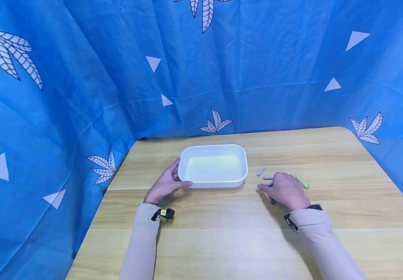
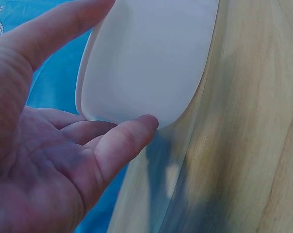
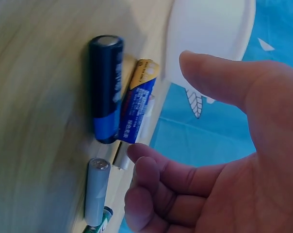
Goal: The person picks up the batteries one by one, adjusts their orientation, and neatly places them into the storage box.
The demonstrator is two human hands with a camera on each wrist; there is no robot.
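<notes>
A white plastic basin (image 1: 212,185) stands on the table. My left hand (image 1: 168,182) grips its left end, thumb along the near side and the other fingers at the left wall; the left wrist view shows fingertips at the basin's corner. My right hand (image 1: 286,190) is low over several batteries, thumb and fingers apart with nothing gripped. In the right wrist view a dark blue battery (image 3: 105,87) and a blue-and-gold battery (image 3: 137,104) lie in front of the gap. A grey battery (image 3: 95,194) and a partly hidden green one (image 3: 105,219) lie nearer the fingers.
In the head view, a light green battery (image 1: 302,181) lies right of the right hand, and a small grey battery (image 1: 260,171) lies between it and the basin. The wooden table (image 1: 222,233) reaches back to a blue patterned curtain (image 1: 275,70).
</notes>
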